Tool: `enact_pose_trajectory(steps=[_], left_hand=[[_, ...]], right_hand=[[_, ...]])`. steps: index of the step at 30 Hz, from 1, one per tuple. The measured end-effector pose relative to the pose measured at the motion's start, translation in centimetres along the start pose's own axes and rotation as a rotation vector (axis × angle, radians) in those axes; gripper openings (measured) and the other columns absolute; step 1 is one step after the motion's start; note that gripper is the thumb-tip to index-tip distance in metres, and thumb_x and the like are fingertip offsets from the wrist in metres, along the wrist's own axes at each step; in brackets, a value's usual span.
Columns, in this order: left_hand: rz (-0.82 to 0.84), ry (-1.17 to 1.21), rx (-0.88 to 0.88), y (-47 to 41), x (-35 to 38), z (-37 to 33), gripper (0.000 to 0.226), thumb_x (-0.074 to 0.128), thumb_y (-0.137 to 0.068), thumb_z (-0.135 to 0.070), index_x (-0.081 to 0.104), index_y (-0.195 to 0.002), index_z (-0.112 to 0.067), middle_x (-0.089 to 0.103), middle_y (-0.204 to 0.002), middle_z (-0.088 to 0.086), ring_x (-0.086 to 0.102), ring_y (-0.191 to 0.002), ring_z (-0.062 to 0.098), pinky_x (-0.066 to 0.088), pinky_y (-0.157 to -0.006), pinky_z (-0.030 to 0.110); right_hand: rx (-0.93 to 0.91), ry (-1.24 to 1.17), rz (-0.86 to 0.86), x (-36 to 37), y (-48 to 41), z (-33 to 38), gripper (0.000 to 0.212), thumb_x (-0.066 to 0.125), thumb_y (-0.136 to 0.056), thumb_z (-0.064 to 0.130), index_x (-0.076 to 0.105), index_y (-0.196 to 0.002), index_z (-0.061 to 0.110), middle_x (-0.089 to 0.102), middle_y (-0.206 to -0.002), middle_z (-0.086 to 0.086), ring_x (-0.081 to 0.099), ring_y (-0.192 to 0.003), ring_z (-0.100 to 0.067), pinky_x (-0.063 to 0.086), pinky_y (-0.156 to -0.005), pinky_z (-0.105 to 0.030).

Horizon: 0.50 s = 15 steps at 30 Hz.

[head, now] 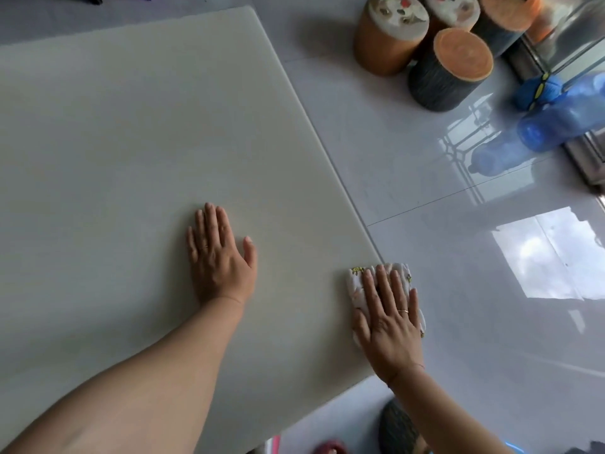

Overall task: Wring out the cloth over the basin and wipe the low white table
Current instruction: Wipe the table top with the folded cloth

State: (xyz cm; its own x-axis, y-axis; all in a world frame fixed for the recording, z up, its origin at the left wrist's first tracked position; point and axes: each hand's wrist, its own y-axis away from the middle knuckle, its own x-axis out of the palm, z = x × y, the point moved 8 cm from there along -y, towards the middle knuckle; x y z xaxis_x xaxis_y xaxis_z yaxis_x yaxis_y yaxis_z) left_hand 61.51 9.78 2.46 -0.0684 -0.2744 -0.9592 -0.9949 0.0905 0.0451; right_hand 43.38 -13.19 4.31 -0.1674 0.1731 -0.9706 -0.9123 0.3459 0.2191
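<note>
— White cloth (397, 272) with a yellow print: where is it?
— Under the right hand (391, 322). Its straight fingers press it flat on the counter's (131, 126) corner, and the far end shows past the fingertips.
— And the left hand (217, 257)?
— Left of the right hand, palm down on the counter, fingers straight, holding nothing.
— Beyond the right hand?
— Log-shaped stools (458, 70) on the floor.
</note>
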Motion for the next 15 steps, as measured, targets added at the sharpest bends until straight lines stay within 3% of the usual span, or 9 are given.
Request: enact_pose_trajectory(steps=[4, 10, 12, 15], left_hand=[[-0.009, 0.006, 0.002, 0.1, 0.1, -0.1, 0.07, 0.03, -0.088, -0.038, 0.026, -0.147, -0.002, 0.021, -0.157, 0.015, 0.016, -0.146, 0.03, 0.007, -0.119, 0.044], [0.006, 0.023, 0.018, 0.0, 0.1, 0.2, 0.07, 0.032, -0.089, -0.037, 0.023, -0.148, -0.001, 0.017, -0.157, 0.016, 0.013, -0.146, 0.031, 0.005, -0.119, 0.044], [0.031, 0.037, 0.033, -0.2, 0.1, 0.2, 0.067, 0.036, -0.093, -0.035, 0.021, -0.148, -0.001, 0.014, -0.158, 0.016, 0.01, -0.147, 0.031, 0.003, -0.119, 0.044], [0.055, 0.082, -0.031, 0.5, -0.5, 0.4, 0.066, 0.049, -0.095, -0.028, 0.02, -0.149, -0.002, 0.011, -0.159, 0.014, 0.006, -0.147, 0.028, 0.0, -0.119, 0.042]], right_hand=[[0.211, -0.048, 0.018, 1.4, 2.1, 0.5, 0.065, 0.015, -0.089, 0.047, 0.003, -0.149, 0.024, -0.003, -0.158, 0.0, -0.008, -0.146, -0.021, -0.006, -0.117, -0.045], [-0.106, 0.0, 0.011, 1.0, 4.7, -0.6, 0.064, 0.031, -0.09, 0.045, 0.018, -0.149, 0.024, 0.013, -0.157, 0.0, 0.004, -0.146, -0.019, 0.005, -0.115, -0.046], [0.021, -0.015, 0.042, 0.9, 4.8, -3.0, 0.065, 0.021, -0.09, 0.049, 0.009, -0.149, 0.026, 0.004, -0.157, 0.002, -0.004, -0.146, -0.018, 0.0, -0.116, -0.045], [0.2, -0.091, 0.127, 2.0, 5.2, -3.6, 0.063, 0.01, -0.092, 0.053, -0.016, -0.144, 0.03, -0.023, -0.154, 0.006, -0.031, -0.138, -0.016, -0.012, -0.116, -0.042]])
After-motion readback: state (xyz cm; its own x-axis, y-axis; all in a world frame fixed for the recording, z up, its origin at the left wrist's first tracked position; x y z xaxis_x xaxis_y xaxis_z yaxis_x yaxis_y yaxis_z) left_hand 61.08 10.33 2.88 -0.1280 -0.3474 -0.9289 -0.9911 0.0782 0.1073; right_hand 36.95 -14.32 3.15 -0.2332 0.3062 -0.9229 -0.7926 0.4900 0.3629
